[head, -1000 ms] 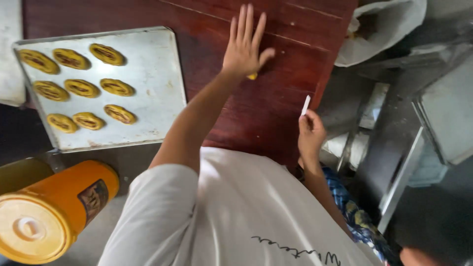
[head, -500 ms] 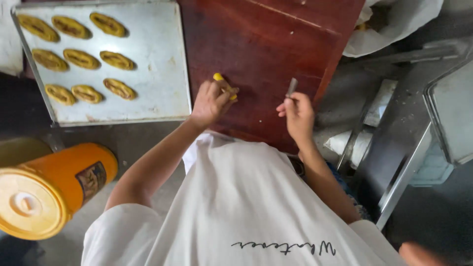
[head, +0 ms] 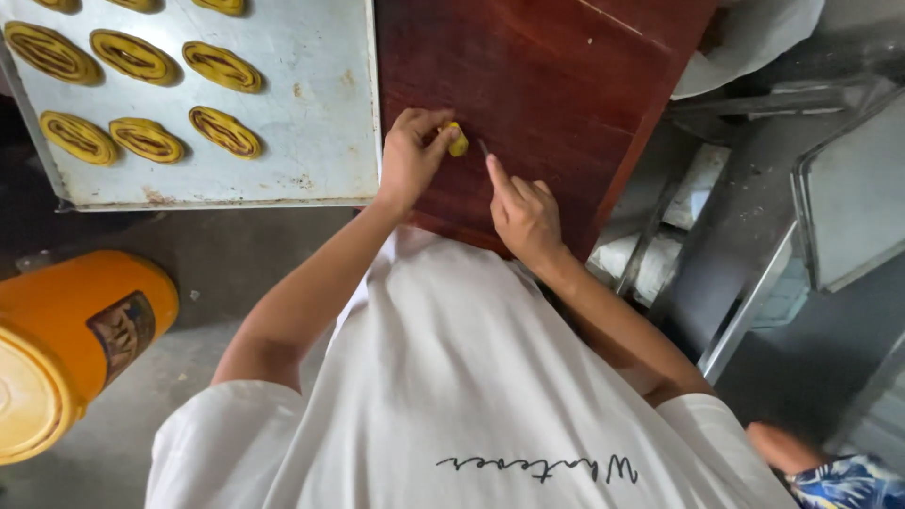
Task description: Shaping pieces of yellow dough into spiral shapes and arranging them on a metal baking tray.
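Small yellow dough piece (head: pixel 457 141) pinched at left hand (head: pixel 410 160) fingertips on dark red wooden table (head: pixel 556 85), thin blade (head: pixel 483 147) mostly hidden under right hand (head: pixel 523 215), fingers closed around it, swirled pastries (head: pixel 224 130) laid on metal tray (head: pixel 311 141), tray cut off at top, orange bucket (head: pixel 71 339) partly out of frame.

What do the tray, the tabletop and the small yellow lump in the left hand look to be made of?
Tray: likely bare metal, dull grey, scuffed and stained. Tabletop: wood, dark red with visible grain and slight sheen. Yellow lump, pinched by the left hand: probably soft dough, matte like the swirled pieces on the tray.
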